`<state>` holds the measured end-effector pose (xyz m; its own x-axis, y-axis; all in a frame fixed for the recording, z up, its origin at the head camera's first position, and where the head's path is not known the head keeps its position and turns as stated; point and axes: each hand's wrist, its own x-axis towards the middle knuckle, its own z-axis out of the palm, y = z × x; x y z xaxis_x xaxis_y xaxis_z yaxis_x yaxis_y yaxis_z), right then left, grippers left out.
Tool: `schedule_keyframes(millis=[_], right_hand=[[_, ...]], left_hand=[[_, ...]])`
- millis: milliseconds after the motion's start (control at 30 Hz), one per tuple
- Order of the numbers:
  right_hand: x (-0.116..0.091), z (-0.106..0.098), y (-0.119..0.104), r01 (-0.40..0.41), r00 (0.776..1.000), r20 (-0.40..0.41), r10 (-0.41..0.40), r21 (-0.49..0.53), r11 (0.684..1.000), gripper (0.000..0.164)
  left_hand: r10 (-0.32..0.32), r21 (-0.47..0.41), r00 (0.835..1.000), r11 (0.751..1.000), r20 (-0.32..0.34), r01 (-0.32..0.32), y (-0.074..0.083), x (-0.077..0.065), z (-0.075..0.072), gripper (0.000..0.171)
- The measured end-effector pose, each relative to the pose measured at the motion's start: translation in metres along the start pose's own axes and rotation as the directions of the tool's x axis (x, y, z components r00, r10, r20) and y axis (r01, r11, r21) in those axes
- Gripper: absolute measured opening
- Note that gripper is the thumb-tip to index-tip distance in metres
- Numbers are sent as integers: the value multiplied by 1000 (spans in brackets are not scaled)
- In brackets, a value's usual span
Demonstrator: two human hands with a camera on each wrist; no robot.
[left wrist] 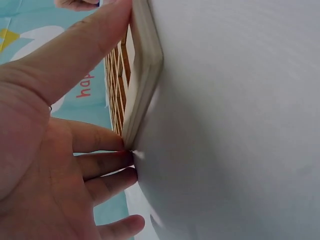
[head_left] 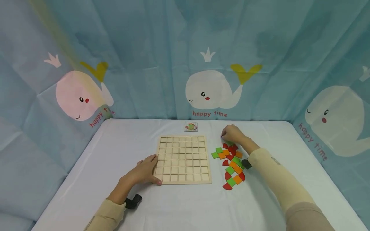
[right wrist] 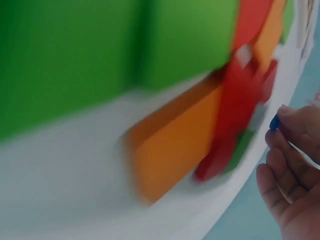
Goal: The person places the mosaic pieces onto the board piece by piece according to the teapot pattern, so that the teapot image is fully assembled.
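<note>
We are pinching a small blue piece (right wrist: 274,122) between the thumb and index finger of our right hand (head_left: 233,134); the other fingers are curving loosely beneath it. Our left hand (head_left: 145,169) is grasping nothing: its fingers are spreading out, their tips touching the left side of the wooden grid board (head_left: 185,162), while its thumb is resting at the board's near left corner. The board is lying flat just right of those left fingers and to the left of the right ones, its square cells showing bare wood.

Just nearer us than the right fingers, a loose spread of flat pieces is lying on the white-covered bench (head_left: 202,208). Among them we are seeing green pieces (head_left: 232,182), orange pieces (head_left: 238,179) and red pieces (head_left: 227,186), some overlapping; the closest ones are blurring in the right wrist view. A small picture card (head_left: 191,126) is lying beyond the board, to the left of the right fingers and farther out than the left ones. Past both hands, a blue curtain (head_left: 144,48) with printed whales is hanging behind the bench.
</note>
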<state>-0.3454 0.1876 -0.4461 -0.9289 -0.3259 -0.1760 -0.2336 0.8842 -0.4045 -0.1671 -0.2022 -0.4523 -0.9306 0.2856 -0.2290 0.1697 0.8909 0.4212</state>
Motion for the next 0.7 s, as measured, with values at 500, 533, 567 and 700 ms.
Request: schedule_keyframes(millis=[500, 533, 567, 700], right_hand=[[29, 20, -83, 275, 960, -37, -277, -41, 961, 14], [31, 22, -87, 281, 959, -33, -282, -33, 959, 14], [32, 24, -91, 288, 957, -27, -288, -22, 957, 14], [36, 34, -106, 308, 951, -13, -308, -3, 951, 14]], left_hand=[[-24, -2, 1000, 1000, -15, 24, -5, 3, 2, 116], [-25, -2, 1000, 1000, -15, 25, -5, 4, 3, 116], [-26, -3, 1000, 1000, -14, 25, -6, 4, 3, 116], [-28, -15, 1000, 1000, -10, 28, -5, 4, 4, 116]])
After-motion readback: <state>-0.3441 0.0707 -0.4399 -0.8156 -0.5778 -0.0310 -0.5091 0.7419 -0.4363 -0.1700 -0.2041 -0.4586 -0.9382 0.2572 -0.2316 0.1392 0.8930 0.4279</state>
